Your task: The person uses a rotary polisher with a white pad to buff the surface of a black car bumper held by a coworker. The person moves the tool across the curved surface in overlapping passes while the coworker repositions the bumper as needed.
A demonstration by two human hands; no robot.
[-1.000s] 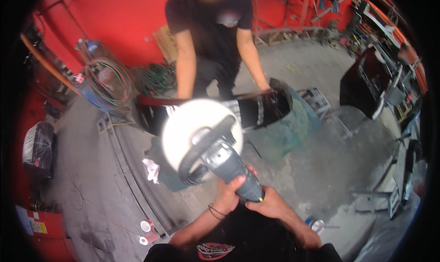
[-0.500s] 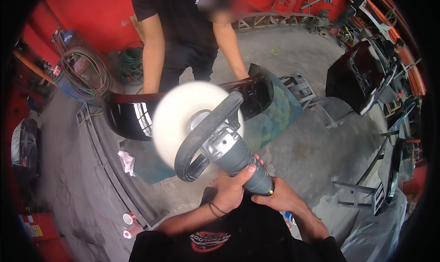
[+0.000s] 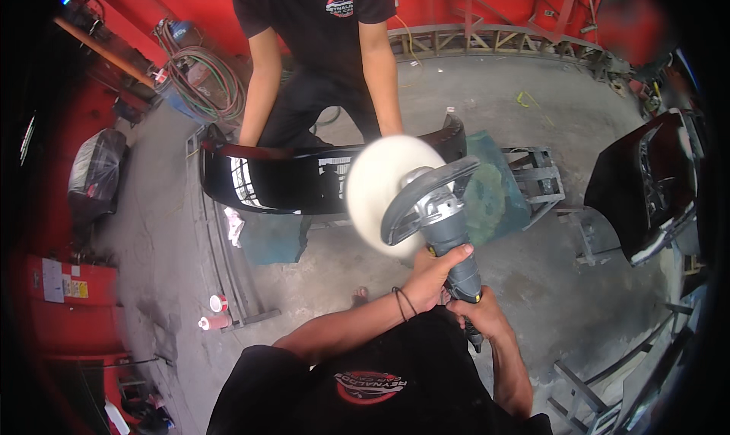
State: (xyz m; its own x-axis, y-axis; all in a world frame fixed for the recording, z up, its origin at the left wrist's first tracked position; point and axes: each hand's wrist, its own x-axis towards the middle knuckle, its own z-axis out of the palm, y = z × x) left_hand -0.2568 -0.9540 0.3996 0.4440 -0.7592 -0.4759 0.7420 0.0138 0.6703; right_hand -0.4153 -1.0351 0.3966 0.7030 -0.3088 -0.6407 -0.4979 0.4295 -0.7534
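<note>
I hold a grey electric polisher (image 3: pixel 449 233) upright in front of me, its black loop handle (image 3: pixel 407 195) and round white pad (image 3: pixel 376 184) uppermost. The pad's edge looks blurred. My left hand (image 3: pixel 430 277) is wrapped round the middle of the body, thumb on top. Lower down, my right hand (image 3: pixel 484 315) closes round the rear end, near the cord exit. Beyond the pad lies a glossy black car bumper (image 3: pixel 293 188), partly hidden by it. A co-worker in a black shirt (image 3: pixel 315 24) leans over the bumper with both hands at its far edge.
A metal stand (image 3: pixel 536 180) and a green sheet (image 3: pixel 494 184) are right of the bumper. A dark car panel (image 3: pixel 639 176) stands farther right. Bottles (image 3: pixel 215 322) and a crumpled cloth (image 3: pixel 234 226) lie near a long metal rail (image 3: pixel 220 264) at left. Coiled hoses (image 3: pixel 199 85) hang far left.
The view has shifted, and the polisher now appears farther right and lower, showing more of the bumper. Both hands keep their hold. The co-worker remains at the bumper's far edge.
</note>
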